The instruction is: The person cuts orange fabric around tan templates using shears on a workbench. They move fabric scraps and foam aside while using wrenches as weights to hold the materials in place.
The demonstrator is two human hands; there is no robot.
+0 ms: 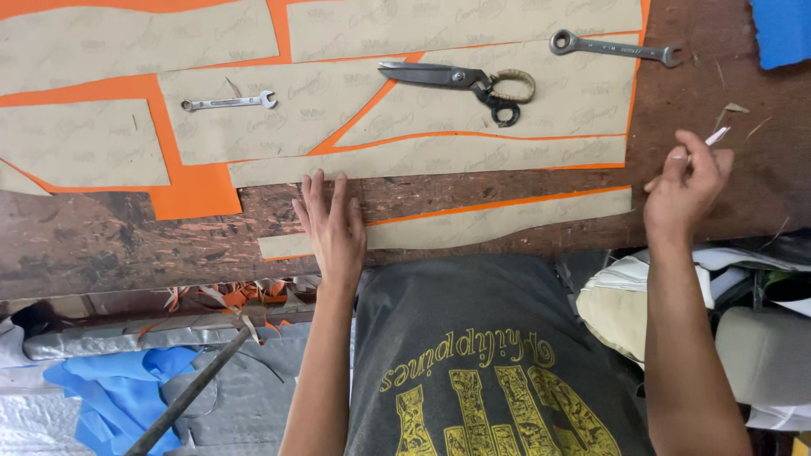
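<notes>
L hand (332,230) flat, fingers spread and fully extended, palm down on the near tan paper pattern strip (473,226). Grips nothing; looks like it pins the strip's L end so it can't slide. Strip lies along the near edge of the surface (127,241), w/ a thin orange sliver showing along its top edge.

R hand (686,184) raised near the R side of the surface, fingers curled round a slim white marking stick (710,140), chalk or pencil, can't tell which. Pinched betw. thumb and fingertips, tip pointing up and away to the R. Held clear of the strip, not touching paper.

Farther back: orange sheet (196,190) spread on the surface w/ several tan pattern pieces (84,143) laid on top, close together w/ narrow orange gaps betw. them. Small spanner (229,102) rests on one piece, larger ring spanner (615,48) on another at far R; both prob. serve as weights to keep paper flat. Big shears (460,82), blades closed, one handle bound w/ cord, lie on a middle piece, within reach of either hand.

Surface: dark worn wood, scarred and flaky, paper slivers scattered at R. Blue material (783,29) at far R corner.

Room: below the near edge, orange and grey offcuts (245,300), silvery sheet, crumpled blue cloth (118,393), a dark rod (190,393) leaning diagonally. R of the person, cream and grey padded pieces (621,308) stacked. Person wears a dark grey tee w/ yellow print.
</notes>
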